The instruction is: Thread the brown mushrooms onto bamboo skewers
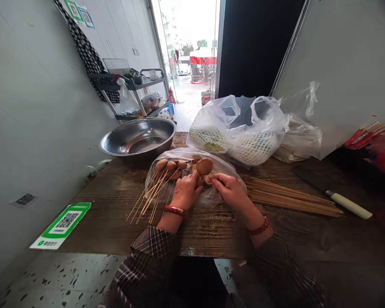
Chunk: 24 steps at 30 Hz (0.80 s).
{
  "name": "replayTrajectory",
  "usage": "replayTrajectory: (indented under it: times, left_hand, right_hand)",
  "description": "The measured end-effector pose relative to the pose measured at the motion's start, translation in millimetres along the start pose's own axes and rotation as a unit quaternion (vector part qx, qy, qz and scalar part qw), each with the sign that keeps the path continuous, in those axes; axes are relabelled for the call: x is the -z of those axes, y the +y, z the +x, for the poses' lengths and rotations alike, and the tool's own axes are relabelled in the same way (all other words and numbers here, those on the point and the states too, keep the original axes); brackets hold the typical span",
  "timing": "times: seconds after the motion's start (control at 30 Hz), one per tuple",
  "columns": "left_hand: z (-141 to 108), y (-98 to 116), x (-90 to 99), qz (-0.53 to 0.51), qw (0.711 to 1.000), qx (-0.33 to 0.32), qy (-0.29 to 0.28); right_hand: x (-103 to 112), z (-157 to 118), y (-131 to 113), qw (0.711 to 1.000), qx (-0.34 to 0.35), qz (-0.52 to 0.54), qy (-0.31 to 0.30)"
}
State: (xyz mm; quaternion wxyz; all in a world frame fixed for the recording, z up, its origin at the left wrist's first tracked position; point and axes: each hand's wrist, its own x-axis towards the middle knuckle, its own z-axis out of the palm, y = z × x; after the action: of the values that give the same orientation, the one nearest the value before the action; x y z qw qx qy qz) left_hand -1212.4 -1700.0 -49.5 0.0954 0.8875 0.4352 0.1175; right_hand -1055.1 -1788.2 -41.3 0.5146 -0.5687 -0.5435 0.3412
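My left hand [185,190] is closed at the near edge of a clear plastic bag, its fingers wrapped around a brown-capped mushroom [204,166]. To its right, my right hand [229,189] pinches at a smaller mushroom [207,179]; a thin stick seems to show by the fingertips, but its ends are hidden. Skewered mushrooms [170,166] lie together on the left part of the plastic bag [224,164], their bamboo skewers [150,199] pointing toward me. More mushrooms behind my hands are partly covered.
Bare bamboo skewers [291,196] lie in a bundle at right, beside a knife [349,204] with a pale handle. A steel basin [137,137] stands back left. White plastic bags [240,132] holding net-wrapped produce stand behind. A QR-code card [62,224] lies at the table's left edge.
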Motion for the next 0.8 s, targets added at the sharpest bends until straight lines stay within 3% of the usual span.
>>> replayTrajectory:
  times: [0.07, 0.13, 0.2, 0.3, 0.33, 0.4, 0.63, 0.8]
  left_hand:
    - [3, -3, -4.6, -0.128, 0.991, 0.006, 0.030]
    - [6, -7, -8.0, -0.306, 0.948, 0.014, 0.089]
    - [10, -11, -9.0, -0.505, 0.853, 0.032, 0.130]
    - [12, -15, -6.1, -0.717, 0.678, 0.093, 0.132]
    - [13, -16, -4.7, -0.755, 0.633, 0.110, 0.132]
    - [14, -17, -2.3, -0.797, 0.575, 0.120, 0.138]
    - [17, -20, -0.6, -0.837, 0.500, 0.128, 0.185]
    - [13, -17, 5.4, -0.841, 0.504, 0.120, 0.160]
  right_hand:
    - [0, -1, -2, 1.000, -0.009, 0.017, 0.006]
    - [1, -2, -4, 0.999, -0.026, 0.042, 0.004]
    - [1, -4, -6, 0.997, -0.037, 0.069, 0.003]
    - [0, -8, -9, 0.996, -0.040, 0.085, -0.004]
    - [-1, -10, -9, 0.996, -0.041, 0.079, -0.011]
    - [-3, -12, -10, 0.997, -0.046, 0.059, -0.031]
    - [-10, -19, -9, 0.992, -0.063, 0.029, -0.101]
    - [-10, -19, -6, 0.992, -0.062, -0.004, -0.108]
